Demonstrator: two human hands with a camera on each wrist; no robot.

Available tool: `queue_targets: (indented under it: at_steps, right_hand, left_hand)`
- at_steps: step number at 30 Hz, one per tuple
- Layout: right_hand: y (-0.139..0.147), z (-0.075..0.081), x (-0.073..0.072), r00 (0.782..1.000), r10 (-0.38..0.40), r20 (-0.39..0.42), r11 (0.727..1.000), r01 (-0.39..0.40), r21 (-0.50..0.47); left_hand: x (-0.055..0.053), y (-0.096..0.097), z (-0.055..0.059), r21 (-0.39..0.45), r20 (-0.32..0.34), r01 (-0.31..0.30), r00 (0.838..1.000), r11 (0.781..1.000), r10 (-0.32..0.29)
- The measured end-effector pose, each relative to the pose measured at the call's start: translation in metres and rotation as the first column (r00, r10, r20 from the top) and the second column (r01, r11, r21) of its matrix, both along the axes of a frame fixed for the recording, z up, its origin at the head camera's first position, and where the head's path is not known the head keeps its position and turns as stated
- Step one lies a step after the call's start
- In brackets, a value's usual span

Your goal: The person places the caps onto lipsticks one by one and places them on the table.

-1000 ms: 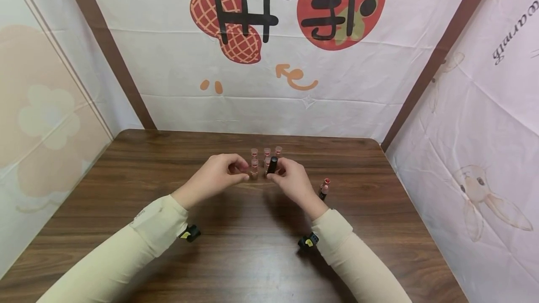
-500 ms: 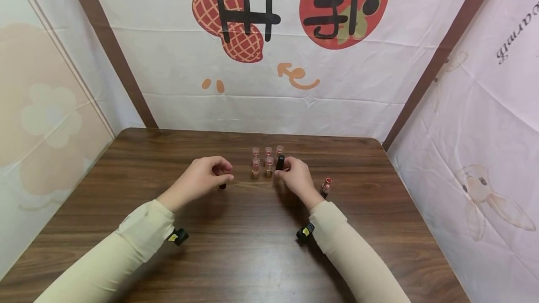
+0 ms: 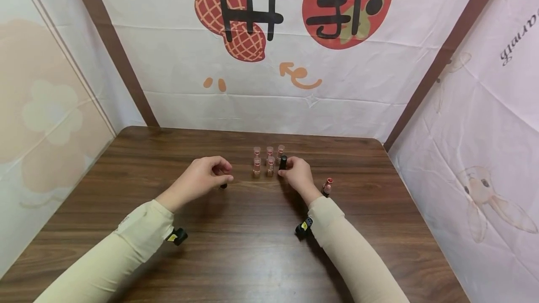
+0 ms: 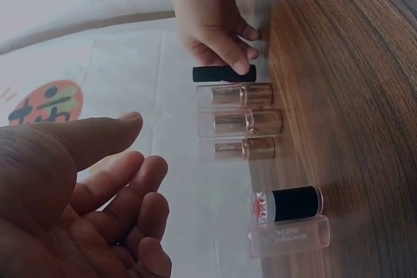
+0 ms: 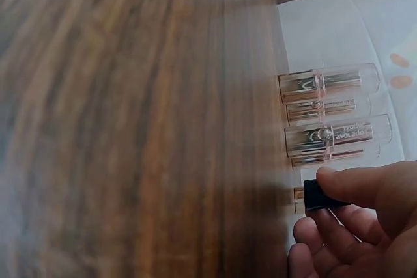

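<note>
My right hand (image 3: 297, 173) pinches a black lipstick tube (image 3: 283, 162) between thumb and fingers. It stands upright at the right side of a group of lipsticks (image 3: 257, 168) with clear caps and gold-toned bases. In the right wrist view the thumb lies on the black tube (image 5: 316, 194), close to the gold ones (image 5: 329, 136). Left of the group, my left hand (image 3: 206, 174) hovers with loosely bent fingers and nothing in them. Past those fingers, the left wrist view has a black-bodied lipstick (image 4: 294, 204) beside a clear pinkish tube (image 4: 290, 237); the hand largely hides them from the head.
Two more lipstick pieces, one red-topped (image 3: 329, 181), stand to the right, by the right wrist. The brown wooden table (image 3: 252, 237) ends at a printed white cloth wall (image 3: 236, 111) behind, with more cloth on both sides.
My left hand has drawn back leftward from the group, uncovering a black piece under it. My right hand has shifted slightly right with the black lipstick tube, from the front row to the group's right side.
</note>
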State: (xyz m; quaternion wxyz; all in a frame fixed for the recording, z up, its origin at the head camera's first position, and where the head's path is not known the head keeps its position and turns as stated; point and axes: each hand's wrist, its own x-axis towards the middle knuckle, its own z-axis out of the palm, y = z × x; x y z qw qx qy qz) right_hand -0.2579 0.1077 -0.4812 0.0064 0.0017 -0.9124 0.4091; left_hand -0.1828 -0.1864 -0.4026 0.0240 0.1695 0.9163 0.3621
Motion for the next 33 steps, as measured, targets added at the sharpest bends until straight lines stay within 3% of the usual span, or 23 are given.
queue_targets:
  at_steps: [12, 23, 29, 33]
  right_hand:
    - [-0.002, -0.005, -0.008, 1.000, -0.003, 0.017, 0.999, 0.002, 0.042]
    - [-0.008, -0.005, -0.007, 1.000, -0.005, 0.021, 0.997, 0.003, 0.074]
    - [-0.004, 0.004, 0.001, 1.000, 0.016, 0.025, 0.999, -0.017, 0.048]
    - [0.003, 0.017, 0.010, 0.999, 0.045, -0.014, 0.998, -0.045, 0.047]
  left_hand:
    - [-0.002, 0.007, 0.007, -0.008, 0.011, 0.011, 1.000, 1.000, -0.011]
    - [-0.002, 0.007, 0.005, -0.009, 0.019, -0.001, 1.000, 1.000, 0.002]
    - [-0.002, 0.009, 0.004, -0.005, 0.007, 0.021, 1.000, 1.000, -0.021]
    - [-0.003, 0.009, 0.005, -0.019, -0.014, 0.021, 1.000, 1.000, -0.021]
